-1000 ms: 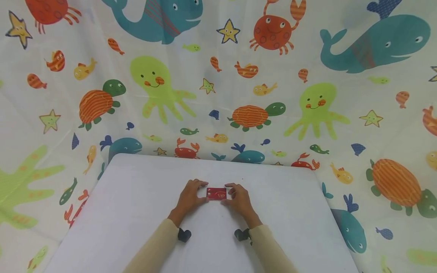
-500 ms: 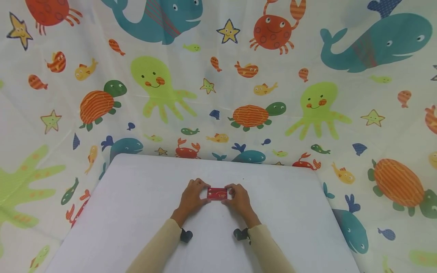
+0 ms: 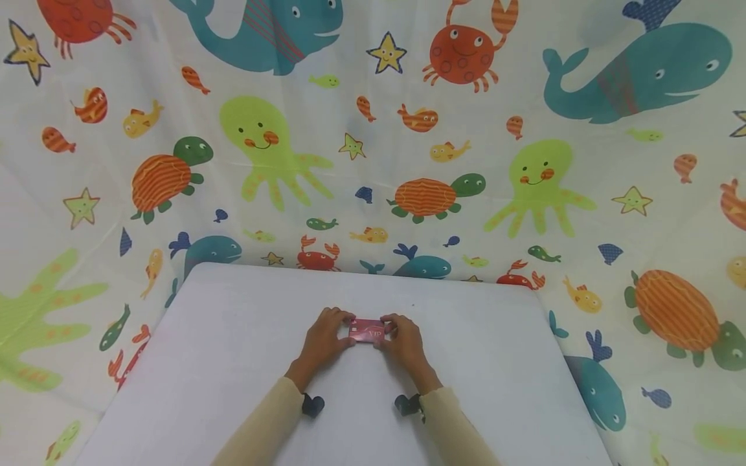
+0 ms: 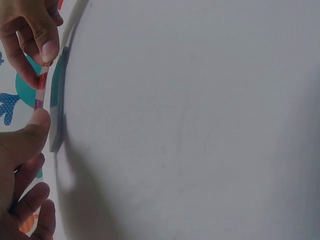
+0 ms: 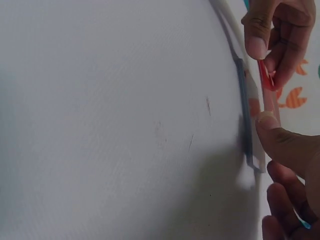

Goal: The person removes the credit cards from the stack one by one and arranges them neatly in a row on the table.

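A red card [image 3: 367, 331] marked VIP is pinched at its left end by my left hand [image 3: 322, 335] and at its right end by my right hand [image 3: 405, 339], thumbs on the near edge and fingertips on the far edge. Both wrist views show the card [image 4: 41, 82] [image 5: 270, 102] nearly edge-on. Close beside it there, a thin glossy flat piece [image 4: 57, 100] [image 5: 248, 112] lies on the white surface; what it is I cannot tell. From the head view the card and hands hide that piece.
The white tabletop [image 3: 245, 310] extends around both hands. Behind and beside it hangs a cloth [image 3: 350, 84] printed with sea animals. Dark heart-shaped pieces [image 3: 313, 406] [image 3: 406, 405] sit at both wrists, by the beige sleeves.
The card's face looks paler and pinker than before, with its print fainter. Both hands still hold its ends; hands and card appear slightly farther left, partly because the whole view has shifted.
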`<state>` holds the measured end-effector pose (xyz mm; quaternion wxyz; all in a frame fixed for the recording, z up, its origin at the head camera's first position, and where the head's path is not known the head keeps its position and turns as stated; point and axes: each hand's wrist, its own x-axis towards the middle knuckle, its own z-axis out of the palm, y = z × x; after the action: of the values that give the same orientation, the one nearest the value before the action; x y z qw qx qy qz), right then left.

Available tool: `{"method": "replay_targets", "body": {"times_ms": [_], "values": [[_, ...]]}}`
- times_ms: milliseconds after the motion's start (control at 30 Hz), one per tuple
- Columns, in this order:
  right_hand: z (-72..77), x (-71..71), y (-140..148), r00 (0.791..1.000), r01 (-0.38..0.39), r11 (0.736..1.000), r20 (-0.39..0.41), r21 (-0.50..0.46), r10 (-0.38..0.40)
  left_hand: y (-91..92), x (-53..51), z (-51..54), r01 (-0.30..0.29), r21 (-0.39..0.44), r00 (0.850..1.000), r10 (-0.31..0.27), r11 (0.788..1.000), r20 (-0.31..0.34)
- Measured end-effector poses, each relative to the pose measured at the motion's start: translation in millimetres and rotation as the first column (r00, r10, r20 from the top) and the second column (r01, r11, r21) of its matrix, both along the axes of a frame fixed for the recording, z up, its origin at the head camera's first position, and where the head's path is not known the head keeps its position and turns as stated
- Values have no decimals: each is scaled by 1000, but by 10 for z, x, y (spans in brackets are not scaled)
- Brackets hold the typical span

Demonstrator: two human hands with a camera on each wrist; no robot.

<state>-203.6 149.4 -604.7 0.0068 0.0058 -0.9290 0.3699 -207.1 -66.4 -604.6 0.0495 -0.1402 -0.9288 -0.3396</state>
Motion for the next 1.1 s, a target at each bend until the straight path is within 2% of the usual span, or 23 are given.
{"method": "replay_targets", "body": {"times_ms": [233, 400, 800, 1100], "values": [[49, 28, -63, 1000, 0, 1000, -13, 10, 0, -55, 12, 49, -5, -14, 998, 5, 1000, -57], [74, 65, -134, 998, -31, 999, -62, 13, 32, -135, 62, 85, -20, -5, 996, 19, 1000, -92], [168, 173, -368, 986, -86, 996, -143, 8, 86, -378, 187, 236, -64, -56, 994, 59, 996, -93], [178, 219, -553, 987, -120, 992, -108, -40, 115, -571, 293, 290, -93, -99, 992, 84, 991, -89]]}}
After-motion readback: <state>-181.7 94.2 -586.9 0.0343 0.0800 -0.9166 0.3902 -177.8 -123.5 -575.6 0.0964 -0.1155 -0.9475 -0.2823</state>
